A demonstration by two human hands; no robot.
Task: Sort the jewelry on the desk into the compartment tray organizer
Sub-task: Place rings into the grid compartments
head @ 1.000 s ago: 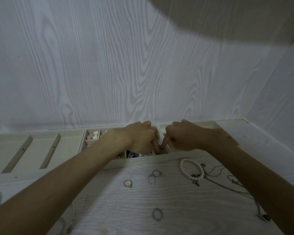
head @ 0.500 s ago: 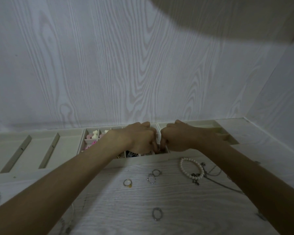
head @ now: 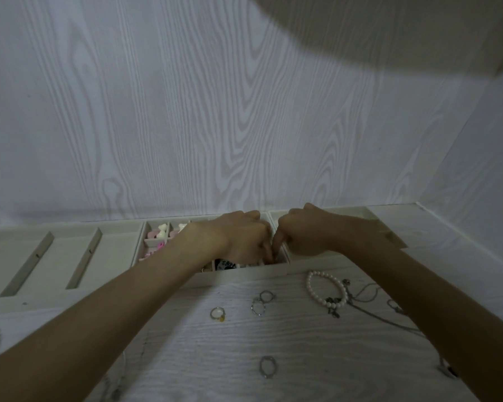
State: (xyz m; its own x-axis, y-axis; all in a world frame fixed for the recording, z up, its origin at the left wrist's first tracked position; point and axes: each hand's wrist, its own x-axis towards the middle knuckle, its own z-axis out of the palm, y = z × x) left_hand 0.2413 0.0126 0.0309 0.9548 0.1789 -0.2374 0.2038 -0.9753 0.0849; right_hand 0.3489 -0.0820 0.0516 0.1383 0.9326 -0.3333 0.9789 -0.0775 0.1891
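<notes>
The beige compartment tray (head: 244,278) lies along the back wall. Both hands hover over its front middle compartments. My left hand (head: 238,236) and my right hand (head: 308,233) have curled fingers, and their fingertips meet down inside one small compartment. Whatever lies between the fingertips is hidden. Loose on the desk in front are a pearl bracelet (head: 317,294), two linked silver rings (head: 262,301), a ring with a yellow stone (head: 217,313), another silver ring (head: 267,367) and a thin chain necklace (head: 372,314).
Pink and white pieces (head: 157,233) fill the tray's left small compartments, and a dark patterned item (head: 225,264) sits below my left hand. A long slotted section (head: 55,256) extends left. Walls close the back and the right. A faint chain (head: 119,381) lies near the front edge.
My right hand slid slightly left and closed up against my left hand over the same compartment. The jewelry on the desk has not moved.
</notes>
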